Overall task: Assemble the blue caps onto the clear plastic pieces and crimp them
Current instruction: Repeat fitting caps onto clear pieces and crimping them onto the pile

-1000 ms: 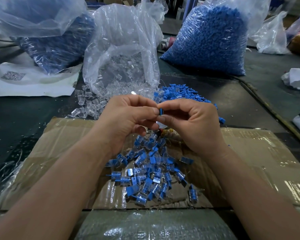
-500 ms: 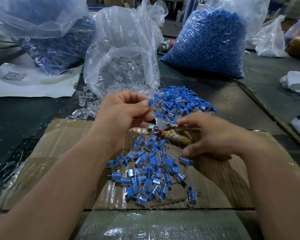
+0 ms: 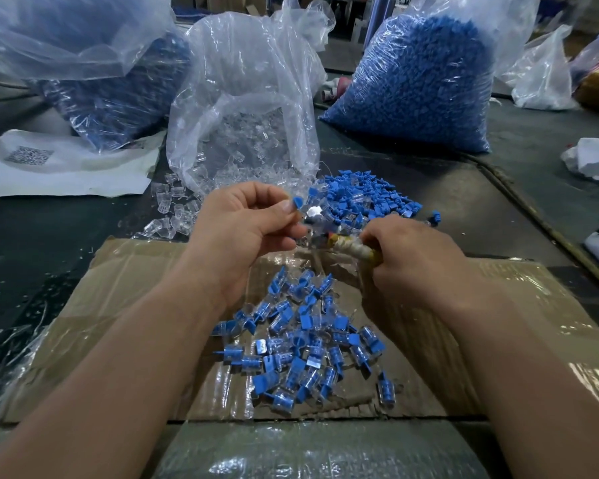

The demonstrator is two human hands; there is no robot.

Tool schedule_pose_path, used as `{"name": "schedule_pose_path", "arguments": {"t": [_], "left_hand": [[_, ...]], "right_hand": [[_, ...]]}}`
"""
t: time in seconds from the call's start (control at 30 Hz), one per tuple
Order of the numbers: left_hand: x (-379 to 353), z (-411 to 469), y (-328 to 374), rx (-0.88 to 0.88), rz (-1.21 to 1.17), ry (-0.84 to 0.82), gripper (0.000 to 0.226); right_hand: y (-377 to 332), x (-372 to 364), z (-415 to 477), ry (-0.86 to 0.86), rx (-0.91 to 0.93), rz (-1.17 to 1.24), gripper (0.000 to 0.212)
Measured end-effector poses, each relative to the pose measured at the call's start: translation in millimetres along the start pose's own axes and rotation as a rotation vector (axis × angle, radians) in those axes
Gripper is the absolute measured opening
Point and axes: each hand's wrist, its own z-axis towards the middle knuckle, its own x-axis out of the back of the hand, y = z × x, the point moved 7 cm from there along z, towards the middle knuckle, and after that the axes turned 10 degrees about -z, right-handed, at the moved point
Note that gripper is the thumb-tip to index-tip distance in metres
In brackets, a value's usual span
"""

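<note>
Head of tool (image 3: 355,248) is being obscured by blur; blue cap (image 3: 296,203) is being pinched at fingertips of left hand (image 3: 246,233); handle is being gripped in right hand (image 3: 415,264).

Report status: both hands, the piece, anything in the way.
Left hand pinches capped piece. Right hand grips crimping tool, head close to it. Nothing between them; finished pile below on cardboard.

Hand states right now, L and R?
Left hand: closed, pinching a blue-capped clear piece at its fingertips.
Right hand: closed, gripping the crimping tool by its wrapped handle.
</note>
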Motion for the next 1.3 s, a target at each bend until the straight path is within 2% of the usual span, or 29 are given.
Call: {"name": "schedule_pose_path", "arguments": {"t": [0.13,0.2,0.33,0.53,0.8,0.97,1.2,1.3], "left_hand": [[-0.6,0.7,0.6,-0.030,0.037,0.002,0.012],[-0.7,0.4,1.3,-0.039,0.050,-0.003,0.011],[-0.3,0.4,2.7,-0.063,0.042,0.005,0.011],[0.7,1.0,4.1,-0.088,0.042,0.020,0.013],[-1.1,0.1,5.7,-0.122,0.064,-0.009,0.015],[-2.1,-0.9,7.0,-0.172,0.102,-0.017,0.014],[-0.9,-0.7,8.0,-0.244,0.195,0.019,0.019],[-0.1,-0.8,7.6,-0.252,0.216,0.031,0.019]], "right_hand": [[10.3,18.5,-5.3,0.221,-0.059,0.129,0.019],[8.5,21.9,-6.9,0.255,-0.044,0.217,0.025],[-3.5,15.7,-7.3,0.178,0.048,0.333,0.012],[-10.8,10.1,-6.7,0.095,0.117,0.321,0.011],[-12.7,11.9,-7.4,0.088,0.153,0.325,0.011],[-12.2,12.1,-5.8,0.111,0.142,0.350,0.018],[-12.4,12.7,-3.6,0.149,0.134,0.344,0.017],[-13.0,12.7,-3.3,0.135,0.133,0.348,0.023]]}}
